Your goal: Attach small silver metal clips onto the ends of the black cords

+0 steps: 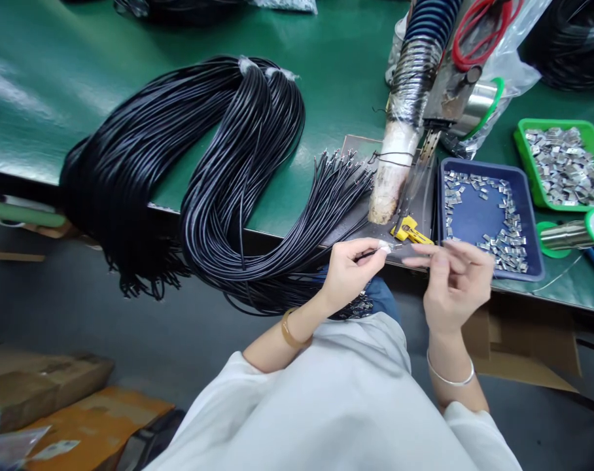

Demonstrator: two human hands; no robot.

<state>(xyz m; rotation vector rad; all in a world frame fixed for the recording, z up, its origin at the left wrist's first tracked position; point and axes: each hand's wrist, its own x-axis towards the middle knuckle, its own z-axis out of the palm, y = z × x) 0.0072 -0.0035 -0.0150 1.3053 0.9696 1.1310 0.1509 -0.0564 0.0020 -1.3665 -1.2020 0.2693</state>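
Black cables point(218, 196) in two bundles drape over the front edge of a green table point(346, 65). The left hand point(353, 269) pinches a single cable point(367, 256) near its tip, close to a yellow tool point(411, 230). Alongside, the right hand's point(456, 284) fingers are blurred; whether they grip anything, I cannot tell. Next come a blue tray point(478, 219) of metal connector shells point(510, 254) and a green tray point(526, 173).

The left forearm point(268, 351) and right forearm point(462, 395) reach forward from the body. The left hand point(347, 276) slants rightward in a pinch. Facing it, just apart, the right hand point(454, 291) is raised, loosely curled, slightly blurred.
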